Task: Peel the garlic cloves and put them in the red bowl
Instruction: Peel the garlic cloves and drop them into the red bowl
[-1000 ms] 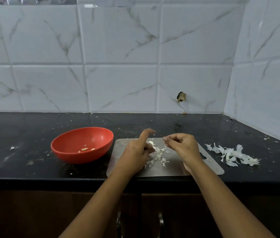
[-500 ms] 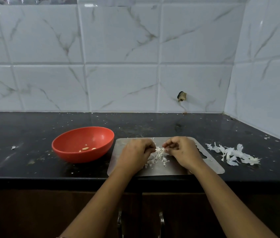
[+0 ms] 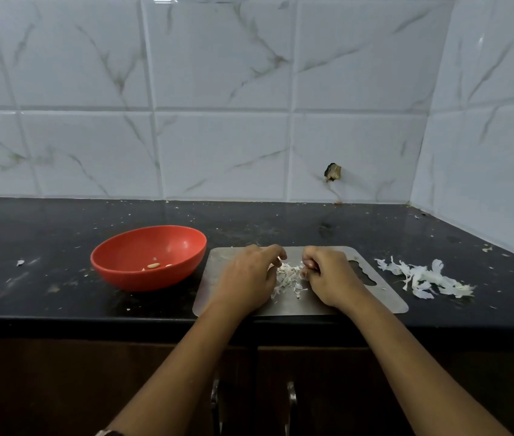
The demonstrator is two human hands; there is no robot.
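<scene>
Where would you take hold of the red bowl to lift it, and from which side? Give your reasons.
Grip the red bowl at its left rim, thumb inside, fingers under the rounded wall, coming from the left: the right rim sits close to the steel board and the left hand. Peeled cloves lie inside, so keep it level.

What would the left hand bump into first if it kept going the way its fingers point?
The left hand would probably meet the little heap of garlic peels first, just past its fingertips; the right hand is right beyond. Depth is hard to judge.
</scene>
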